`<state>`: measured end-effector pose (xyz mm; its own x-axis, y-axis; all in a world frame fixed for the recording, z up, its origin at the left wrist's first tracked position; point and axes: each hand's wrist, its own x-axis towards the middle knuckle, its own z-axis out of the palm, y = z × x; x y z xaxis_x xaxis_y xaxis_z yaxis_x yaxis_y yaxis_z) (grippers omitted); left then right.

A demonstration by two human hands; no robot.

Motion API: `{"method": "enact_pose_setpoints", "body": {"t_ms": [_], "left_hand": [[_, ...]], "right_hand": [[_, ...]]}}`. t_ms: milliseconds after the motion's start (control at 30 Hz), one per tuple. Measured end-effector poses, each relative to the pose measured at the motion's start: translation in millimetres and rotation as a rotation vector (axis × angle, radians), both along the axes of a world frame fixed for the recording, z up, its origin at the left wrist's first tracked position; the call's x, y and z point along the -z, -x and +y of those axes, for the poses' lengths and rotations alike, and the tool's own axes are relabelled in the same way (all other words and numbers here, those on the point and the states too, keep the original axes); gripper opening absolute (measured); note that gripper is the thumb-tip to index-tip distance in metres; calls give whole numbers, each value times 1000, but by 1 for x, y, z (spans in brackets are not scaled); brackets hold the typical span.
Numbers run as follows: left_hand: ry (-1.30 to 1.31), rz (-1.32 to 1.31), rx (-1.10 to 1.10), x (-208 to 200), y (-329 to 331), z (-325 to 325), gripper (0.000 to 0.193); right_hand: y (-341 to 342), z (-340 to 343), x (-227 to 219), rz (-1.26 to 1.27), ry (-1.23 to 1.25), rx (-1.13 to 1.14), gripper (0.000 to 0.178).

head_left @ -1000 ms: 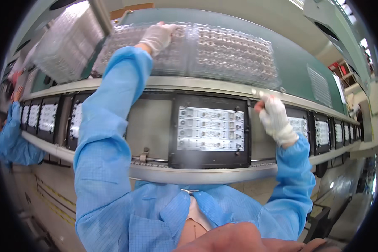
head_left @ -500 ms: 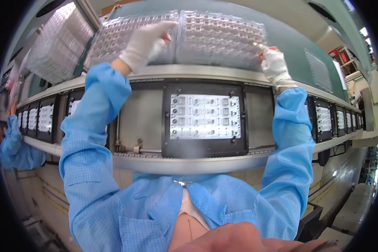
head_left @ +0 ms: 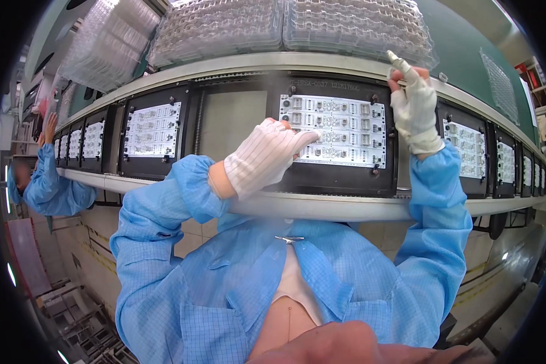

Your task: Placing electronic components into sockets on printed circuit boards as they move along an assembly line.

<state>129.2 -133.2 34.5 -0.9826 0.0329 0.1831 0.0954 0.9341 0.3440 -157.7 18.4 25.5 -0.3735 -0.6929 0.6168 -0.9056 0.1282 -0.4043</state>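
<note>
My left hand (head_left: pixel 264 156), in a white striped glove with some fingertips bare, is over the left part of a white circuit board panel (head_left: pixel 352 155). Its fingers are drawn together, and anything between them is hidden. The panel has several strips with small parts and sits in a black carrier (head_left: pixel 340 181). At the carrier's upper right corner is my right hand (head_left: pixel 414 109), also gloved. Its covered index finger stretches toward the clear trays while the others curl; I see nothing in it.
Clear plastic component trays (head_left: pixel 218 33) and more trays (head_left: pixel 355 30) stand stacked behind the metal rail (head_left: pixel 236 62). Another clear stack (head_left: pixel 109 45) is at far left. Further carriers (head_left: pixel 151 130) line the conveyor. A co-worker in blue (head_left: pixel 57 188) is at left.
My left hand has come from the trays down to the circuit board panel. My right hand has drawn back from the tray edge to the rail. The whole view has shifted.
</note>
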Motion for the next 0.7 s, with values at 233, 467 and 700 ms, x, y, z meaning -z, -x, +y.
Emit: {"method": "enact_pose_setpoints", "body": {"t_ms": [233, 467, 700], "left_hand": [[303, -89, -11, -5, 1, 8, 55], [261, -76, -5, -11, -16, -13, 46], [50, -11, -136, -13, -53, -31, 51]], "right_hand": [[-35, 4, 36, -209, 227, 93, 58], [-42, -12, 34, -639, 241, 307, 51], [-68, -33, 41, -728, 285, 148, 47]]}}
